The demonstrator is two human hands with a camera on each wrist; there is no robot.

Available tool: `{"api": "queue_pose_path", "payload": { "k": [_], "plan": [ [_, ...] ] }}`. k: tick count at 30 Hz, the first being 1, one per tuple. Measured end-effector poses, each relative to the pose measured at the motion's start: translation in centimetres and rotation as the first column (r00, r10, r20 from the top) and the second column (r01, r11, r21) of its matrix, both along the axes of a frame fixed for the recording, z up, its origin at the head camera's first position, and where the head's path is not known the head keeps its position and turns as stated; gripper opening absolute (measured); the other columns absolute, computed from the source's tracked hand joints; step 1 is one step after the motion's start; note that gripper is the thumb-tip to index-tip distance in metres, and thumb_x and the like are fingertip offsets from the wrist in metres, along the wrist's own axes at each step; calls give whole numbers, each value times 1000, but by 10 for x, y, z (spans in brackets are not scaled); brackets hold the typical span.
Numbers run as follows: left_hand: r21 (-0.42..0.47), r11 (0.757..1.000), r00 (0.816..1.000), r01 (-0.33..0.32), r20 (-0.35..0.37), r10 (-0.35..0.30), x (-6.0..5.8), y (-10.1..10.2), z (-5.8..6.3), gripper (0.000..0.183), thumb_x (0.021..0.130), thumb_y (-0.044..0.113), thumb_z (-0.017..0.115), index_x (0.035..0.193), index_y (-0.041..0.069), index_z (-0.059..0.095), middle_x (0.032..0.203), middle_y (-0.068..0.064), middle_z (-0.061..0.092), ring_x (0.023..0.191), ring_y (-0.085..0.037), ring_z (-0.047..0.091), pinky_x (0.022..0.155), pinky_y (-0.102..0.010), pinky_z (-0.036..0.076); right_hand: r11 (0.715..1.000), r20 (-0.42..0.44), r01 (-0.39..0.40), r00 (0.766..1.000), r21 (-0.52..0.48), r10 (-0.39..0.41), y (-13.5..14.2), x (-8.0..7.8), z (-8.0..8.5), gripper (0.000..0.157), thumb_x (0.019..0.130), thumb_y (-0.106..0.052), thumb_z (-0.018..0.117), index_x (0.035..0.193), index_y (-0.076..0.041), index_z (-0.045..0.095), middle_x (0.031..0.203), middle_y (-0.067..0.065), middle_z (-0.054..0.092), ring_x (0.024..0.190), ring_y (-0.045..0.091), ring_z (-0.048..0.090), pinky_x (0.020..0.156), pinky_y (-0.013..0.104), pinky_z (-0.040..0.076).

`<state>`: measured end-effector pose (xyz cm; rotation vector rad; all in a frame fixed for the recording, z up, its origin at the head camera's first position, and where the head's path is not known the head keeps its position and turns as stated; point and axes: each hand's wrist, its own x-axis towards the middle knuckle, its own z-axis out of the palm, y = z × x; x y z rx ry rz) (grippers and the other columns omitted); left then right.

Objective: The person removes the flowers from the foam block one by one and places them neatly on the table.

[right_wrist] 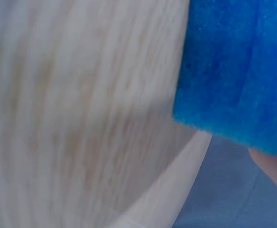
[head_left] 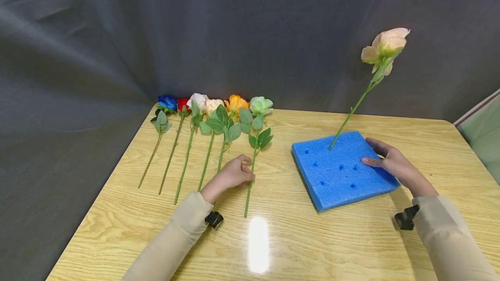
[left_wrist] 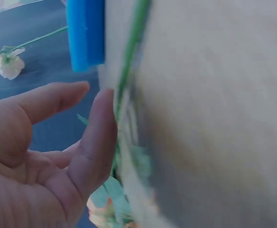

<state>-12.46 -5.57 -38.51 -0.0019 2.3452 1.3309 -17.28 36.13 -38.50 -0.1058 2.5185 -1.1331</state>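
My left hand (head_left: 235,172) is at the stem of a pale green artificial rose (head_left: 260,106) lying on the table. In the left wrist view, the thumb and a finger stand apart, and the green stem (left_wrist: 128,61) passes just beyond the fingertip; whether they touch cannot be made out. My right hand (head_left: 398,166) holds the right edge of a blue foam block (head_left: 332,181), its thumb on top and its other fingers along the side. A peach artificial rose (head_left: 386,47) stands tilted to the right, its stem in the block, which has several small holes.
Left of the green rose lie more artificial roses in a row: blue (head_left: 168,102), red (head_left: 182,104), white (head_left: 197,101), cream (head_left: 214,106) and orange (head_left: 236,103). A dark cloth (head_left: 250,34) hangs behind the wooden table (head_left: 289,237).
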Motion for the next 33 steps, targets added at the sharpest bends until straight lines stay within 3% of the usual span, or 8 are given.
{"api": "queue_pose_path", "payload": {
  "k": [6,13,21,33],
  "plan": [
    [127,992,995,9,-98,3,-14,16,12,44,93,8,59,135,1,48,114,-19,58,86,-30,64,72,-34,58,999,12,-7,1000,46,6,0,3,-1,87,96,-40,55,151,6,6,152,38,9,138,58,11,107,70,18],
    [272,962,982,24,-186,28,-32,51,14,37,95,8,55,131,-1,51,120,-21,57,104,-39,61,89,-46,55,999,41,-25,999,29,24,6,9,-5,89,96,-41,55,151,6,3,152,39,5,138,59,8,106,72,18],
    [345,938,967,23,-248,67,-42,95,15,33,94,6,56,126,-1,56,120,-20,59,110,-34,60,84,-30,55,1000,47,-13,999,3,13,9,11,-7,86,97,-39,54,151,6,4,152,39,6,138,58,10,106,71,19],
    [470,883,972,-3,-205,112,-51,144,0,37,92,2,58,129,1,55,126,-17,60,116,-27,59,90,-22,53,1000,37,-5,999,3,5,13,12,-6,83,99,-37,51,150,6,3,151,40,4,137,59,8,106,72,17]
  ]
}}
